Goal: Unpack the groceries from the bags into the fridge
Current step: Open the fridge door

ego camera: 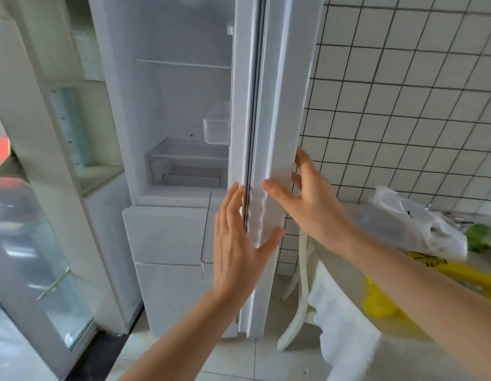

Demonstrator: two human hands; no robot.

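The white fridge (172, 111) stands open, its door (277, 105) seen edge-on in the middle of the view. My left hand (239, 243) lies flat with straight fingers on the door's inner edge, thumb across the front. My right hand (307, 199) touches the door's outer side, fingers reaching round its far edge and thumb on the near face. Inside are a glass shelf (184, 64), a clear door bin (217, 127) and a clear drawer (186, 166). A white plastic bag (415, 226) and a yellow bag (387, 295) lie on the table at right.
A round table (349, 270) with a white cloth stands at right, a white chair (296, 292) tucked beside it. A white tiled wall (404, 92) runs behind. A glass-fronted cabinet (46, 243) stands at left. Something green (478, 237) lies behind the white bag.
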